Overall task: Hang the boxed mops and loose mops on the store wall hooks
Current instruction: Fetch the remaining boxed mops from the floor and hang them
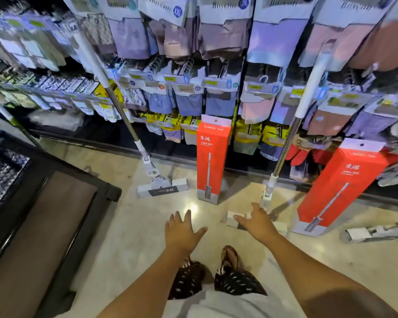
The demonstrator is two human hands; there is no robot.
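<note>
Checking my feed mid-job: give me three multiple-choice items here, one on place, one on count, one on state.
1. Where does the central red box stand? A on a hook; B on the floor; C in a cart.
2. How many red boxes show? A one; B four; C two.
3. The left hand is: A open, empty; B gripping a handle; C holding a box.
Key: B, its base rests on the floor; C, a second box leans at right; A, fingers spread, touching nothing.
</note>
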